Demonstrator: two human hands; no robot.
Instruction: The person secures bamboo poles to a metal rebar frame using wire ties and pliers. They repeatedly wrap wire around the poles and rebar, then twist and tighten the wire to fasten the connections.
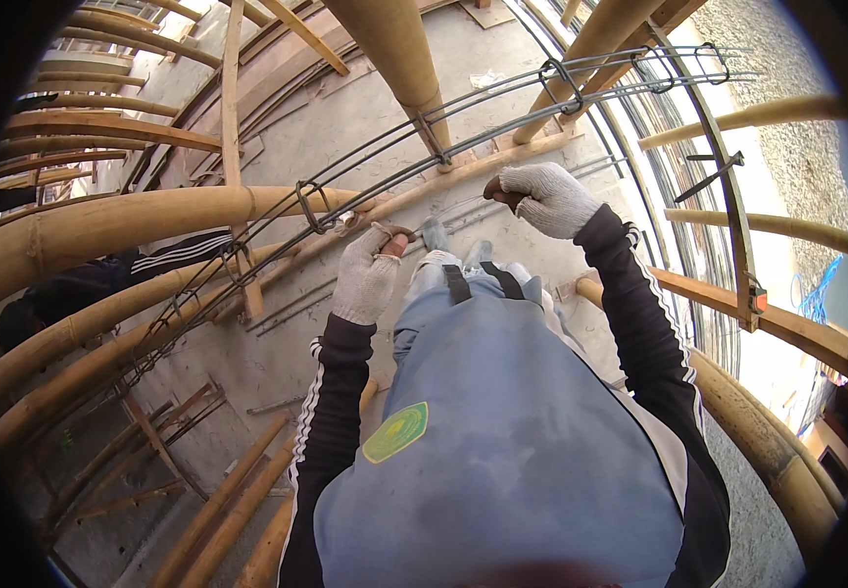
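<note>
Both my hands wear white knit gloves with bare fingertips. My left hand (366, 273) is closed, thumb against the fingers, just below a long cage of thin steel bars (377, 196). My right hand (547, 199) is held farther right and a little higher, its fingertips pinched together. A faint thin line seems to run between the two hands, but I cannot tell if it is a wire or a rod on the floor behind. Along the steel bars sit several bent stirrups, one of them a dark stirrup (312, 206) near my left hand.
Thick bamboo poles (120, 227) cross at left, and a bamboo post (394, 59) rises ahead. A person in dark striped clothing (164, 260) is partly hidden behind poles. At right stand a timber beam (776, 318), a rough wall (772, 59) and blue string (818, 292).
</note>
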